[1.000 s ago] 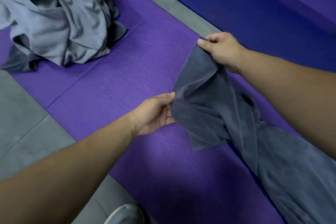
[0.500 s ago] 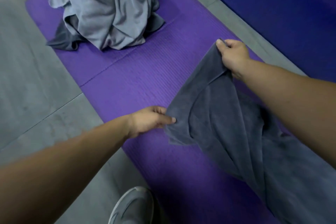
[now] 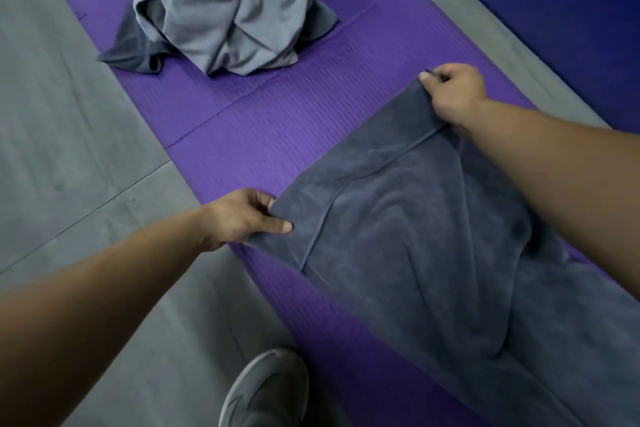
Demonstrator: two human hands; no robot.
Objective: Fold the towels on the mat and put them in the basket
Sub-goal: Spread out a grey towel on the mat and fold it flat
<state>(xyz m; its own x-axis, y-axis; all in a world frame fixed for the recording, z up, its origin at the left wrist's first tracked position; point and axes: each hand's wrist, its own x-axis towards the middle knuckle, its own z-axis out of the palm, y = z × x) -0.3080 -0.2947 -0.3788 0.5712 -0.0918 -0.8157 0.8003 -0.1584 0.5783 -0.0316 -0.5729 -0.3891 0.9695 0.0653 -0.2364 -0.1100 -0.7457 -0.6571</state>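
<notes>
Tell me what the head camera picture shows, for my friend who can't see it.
A person's left hand and right hand each pinch a corner of a dark grey towel, holding its top edge stretched over a purple mat. A crumpled pile of lighter grey cloth sits at the mat's far end, and a grey shoe shows at the bottom.

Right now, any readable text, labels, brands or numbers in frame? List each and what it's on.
None: no text can be read anywhere in the head view.
Dark grey terry towel: no label or print shows.
Purple ribbed foam mat: plain, no logo.
Heap of light grey cloth: no tag visible.
Grey shoe: blurred, no brand legible.
Dark blue mat: plain.
</notes>
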